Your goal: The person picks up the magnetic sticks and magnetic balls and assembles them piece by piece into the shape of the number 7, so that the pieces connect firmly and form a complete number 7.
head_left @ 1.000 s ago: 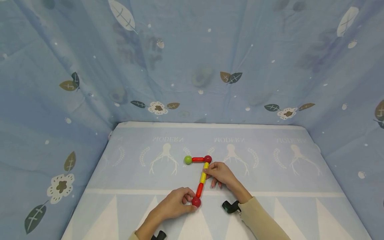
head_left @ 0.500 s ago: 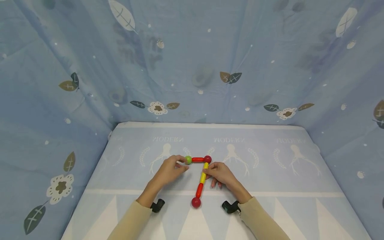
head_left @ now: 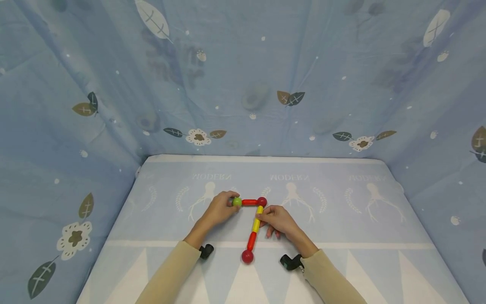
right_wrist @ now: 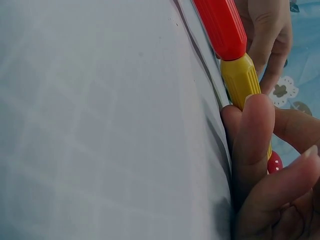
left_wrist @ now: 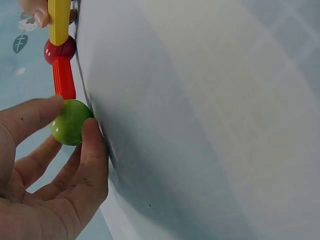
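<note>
My left hand [head_left: 221, 208] pinches a green ball [left_wrist: 71, 123] between thumb and fingers, at the far left end of a chain of ball-and-rod pieces. From that ball a red rod [head_left: 249, 202] runs right to a dark red ball [head_left: 262, 201]. A yellow rod [head_left: 257, 218] comes toward me from there, and my right hand [head_left: 280, 221] pinches it near its upper part. End to end with the yellow rod lies a second red rod [head_left: 252, 241], which meets another red ball [head_left: 247, 256] at the near end. Fingers partly cover the yellow rod in the right wrist view.
The chain lies on a table with a pale patterned cloth [head_left: 326, 236]. Blue printed curtains [head_left: 243, 76] enclose the back and both sides. Black wrist-worn devices [head_left: 291, 262] sit by both sleeves.
My left hand has left the near red ball, moved up and away from me, and taken hold of the green ball. The right hand has kept its place on the yellow rod.
</note>
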A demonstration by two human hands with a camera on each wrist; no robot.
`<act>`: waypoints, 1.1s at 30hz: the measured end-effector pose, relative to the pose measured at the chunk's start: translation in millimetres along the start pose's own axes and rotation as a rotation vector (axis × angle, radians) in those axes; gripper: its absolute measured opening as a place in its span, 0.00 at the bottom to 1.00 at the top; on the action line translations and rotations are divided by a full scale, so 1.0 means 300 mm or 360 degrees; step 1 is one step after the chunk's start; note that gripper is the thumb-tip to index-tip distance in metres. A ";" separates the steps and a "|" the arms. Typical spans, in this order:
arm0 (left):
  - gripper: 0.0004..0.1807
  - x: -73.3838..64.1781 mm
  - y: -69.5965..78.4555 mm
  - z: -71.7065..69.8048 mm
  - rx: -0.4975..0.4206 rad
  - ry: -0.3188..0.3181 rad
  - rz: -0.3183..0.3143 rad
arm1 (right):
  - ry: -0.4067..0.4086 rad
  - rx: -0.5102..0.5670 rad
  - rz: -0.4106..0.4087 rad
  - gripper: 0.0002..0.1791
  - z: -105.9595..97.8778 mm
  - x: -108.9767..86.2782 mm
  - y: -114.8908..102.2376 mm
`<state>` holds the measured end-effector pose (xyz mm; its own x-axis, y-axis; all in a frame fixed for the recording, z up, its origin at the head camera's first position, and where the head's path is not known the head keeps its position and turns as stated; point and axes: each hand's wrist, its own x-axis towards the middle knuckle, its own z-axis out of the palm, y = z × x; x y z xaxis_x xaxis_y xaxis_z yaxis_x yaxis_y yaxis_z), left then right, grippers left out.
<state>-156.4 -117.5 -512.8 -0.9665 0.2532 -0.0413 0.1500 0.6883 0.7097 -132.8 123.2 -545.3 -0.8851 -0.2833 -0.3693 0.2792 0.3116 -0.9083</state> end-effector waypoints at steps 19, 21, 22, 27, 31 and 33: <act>0.20 0.080 0.008 0.009 -0.0093 -0.0039 -0.0015 | 0.0129 -0.0003 -0.0034 0.20 -0.039 0.021 -0.022; 0.20 0.099 0.001 0.013 -0.0104 -0.0037 -0.0026 | 0.0133 -0.0004 -0.0031 0.20 -0.051 0.035 -0.030; 0.20 0.110 -0.002 0.016 -0.0105 -0.0032 -0.0030 | 0.0130 0.0000 -0.0028 0.20 -0.056 0.043 -0.035; 0.19 0.155 -0.005 0.019 -0.0124 0.0002 -0.0037 | 0.0151 -0.0016 -0.0003 0.20 -0.079 0.082 -0.053; 0.19 0.176 0.000 0.016 -0.0134 0.0007 -0.0055 | 0.0178 -0.0029 0.0030 0.20 -0.089 0.106 -0.057; 0.19 0.180 0.001 0.015 -0.0136 0.0005 -0.0070 | 0.0176 -0.0032 0.0045 0.21 -0.091 0.112 -0.059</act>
<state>-207.6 -100.5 -517.9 -0.9725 0.2217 -0.0718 0.0891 0.6384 0.7646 -177.6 133.0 -536.3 -0.9130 -0.1725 -0.3696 0.2981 0.3362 -0.8934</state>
